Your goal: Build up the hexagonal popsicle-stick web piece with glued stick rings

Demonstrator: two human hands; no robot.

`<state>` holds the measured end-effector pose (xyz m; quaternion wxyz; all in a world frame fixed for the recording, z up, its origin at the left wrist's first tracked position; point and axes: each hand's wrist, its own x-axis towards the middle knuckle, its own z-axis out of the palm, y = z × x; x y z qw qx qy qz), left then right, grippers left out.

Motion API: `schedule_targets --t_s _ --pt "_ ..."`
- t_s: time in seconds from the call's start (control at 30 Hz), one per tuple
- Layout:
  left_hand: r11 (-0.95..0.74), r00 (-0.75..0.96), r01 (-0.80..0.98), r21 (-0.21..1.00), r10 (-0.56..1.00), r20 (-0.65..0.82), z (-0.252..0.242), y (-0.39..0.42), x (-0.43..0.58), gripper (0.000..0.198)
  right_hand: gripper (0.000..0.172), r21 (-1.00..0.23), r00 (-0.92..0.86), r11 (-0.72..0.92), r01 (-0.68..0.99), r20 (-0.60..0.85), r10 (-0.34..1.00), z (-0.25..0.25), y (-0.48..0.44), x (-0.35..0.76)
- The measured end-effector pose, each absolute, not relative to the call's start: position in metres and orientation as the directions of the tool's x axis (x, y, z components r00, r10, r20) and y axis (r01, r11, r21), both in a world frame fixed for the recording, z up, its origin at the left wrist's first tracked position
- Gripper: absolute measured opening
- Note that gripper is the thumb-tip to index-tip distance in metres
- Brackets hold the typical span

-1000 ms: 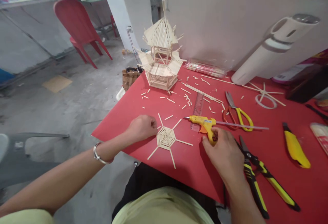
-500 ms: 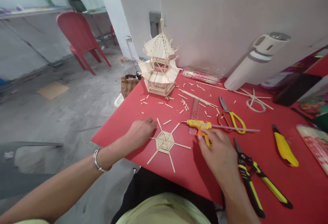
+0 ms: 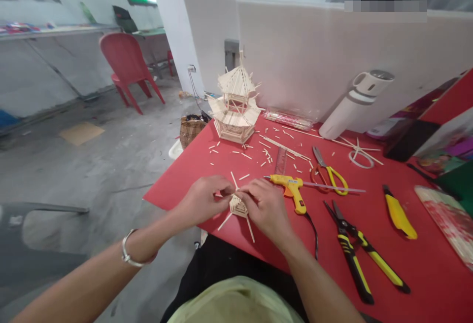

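A hexagonal web of thin wooden sticks [image 3: 238, 206], with longer sticks radiating from it, lies flat near the table's front edge. At its upper left, the fingers of my left hand [image 3: 201, 198] are closed in a pinch against its edge. My right hand [image 3: 266, 208] pinches at its upper right, thumb and fingers covering part of it. Both sets of fingertips nearly meet, and any small stick between them is hidden. Just right of my right hand, a yellow glue gun [image 3: 290, 183] lies on its side with a clear glue stick [image 3: 332, 187] in its back.
On the red table [image 3: 173, 185] stands a stick pagoda [image 3: 238, 108]; stick offcuts [image 3: 266, 155] and a ruler [image 3: 281, 161] lie before it. Rightward are scissors [image 3: 328, 170], black-yellow cutters [image 3: 354, 244], a yellow utility knife [image 3: 399, 214] and a white flask [image 3: 354, 103].
My right hand has let go of the glue gun and moved left to the stick web. My left hand has shifted right onto the web's upper edge. The camera view has tilted up.
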<state>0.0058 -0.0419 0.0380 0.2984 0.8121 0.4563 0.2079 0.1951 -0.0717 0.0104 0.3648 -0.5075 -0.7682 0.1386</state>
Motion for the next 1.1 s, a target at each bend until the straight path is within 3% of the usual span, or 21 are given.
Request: schedule_targets --t_s 0.1,0.17,0.23,0.33,0.4,0.47,0.53,0.6,0.77,0.97,1.1 --pt "-0.411 0.553 0.595 0.691 0.833 0.02 0.036 -0.056 0.005 0.013 0.029 -0.46 -0.294 0.494 0.737 0.44 0.849 0.015 -0.089 0.193" --pt "-0.507 0.626 0.595 0.623 0.779 0.035 0.032 -0.065 0.003 0.017 0.029 -0.397 -0.36 0.521 0.756 0.414 0.836 0.017 -0.102 0.193" --pt "-0.589 0.658 0.624 0.514 0.751 0.062 0.027 -0.07 0.0 0.02 0.029 -0.441 -0.367 0.51 0.738 0.372 0.853 0.02 -0.115 0.194" --pt "-0.582 0.6 0.687 0.434 0.792 0.112 0.019 -0.067 -0.006 0.022 0.036 -0.624 -0.29 0.432 0.651 0.322 0.901 0.022 -0.13 0.206" --pt "-0.499 0.506 0.697 0.515 0.851 0.141 0.013 -0.056 -0.007 0.02 0.044 -0.671 -0.16 0.341 0.659 0.318 0.935 0.019 -0.134 0.224" --pt "-0.367 0.394 0.667 0.648 0.912 0.111 0.006 -0.041 -0.007 0.014 0.048 -0.611 0.02 0.199 0.766 0.332 0.943 0.012 -0.131 0.245" --pt "-0.282 0.355 0.619 0.733 0.933 0.058 -0.001 -0.025 -0.005 0.009 0.046 -0.534 0.129 0.072 0.843 0.33 0.935 0.004 -0.124 0.263" --pt "-0.244 0.368 0.582 0.776 0.93 0.016 -0.009 -0.01 -0.001 0.007 0.035 -0.546 0.163 0.022 0.837 0.287 0.944 -0.002 -0.115 0.27" --pt "-0.363 0.52 0.515 0.776 0.852 0.054 -0.026 0.021 0.006 0.008 0.017 -0.631 0.026 0.055 0.774 0.118 0.993 -0.007 -0.081 0.243" --pt "-0.327 0.453 0.499 0.802 0.888 0.08 -0.03 0.026 0.003 0.008 0.003 -0.435 -0.122 0.109 0.894 -0.004 0.992 -0.007 -0.028 0.196" --pt "-0.369 0.367 0.505 0.78 0.91 0.193 -0.03 0.0 -0.002 0.009 0.007 -0.378 -0.15 0.087 0.922 -0.141 0.978 -0.003 -0.014 0.185"
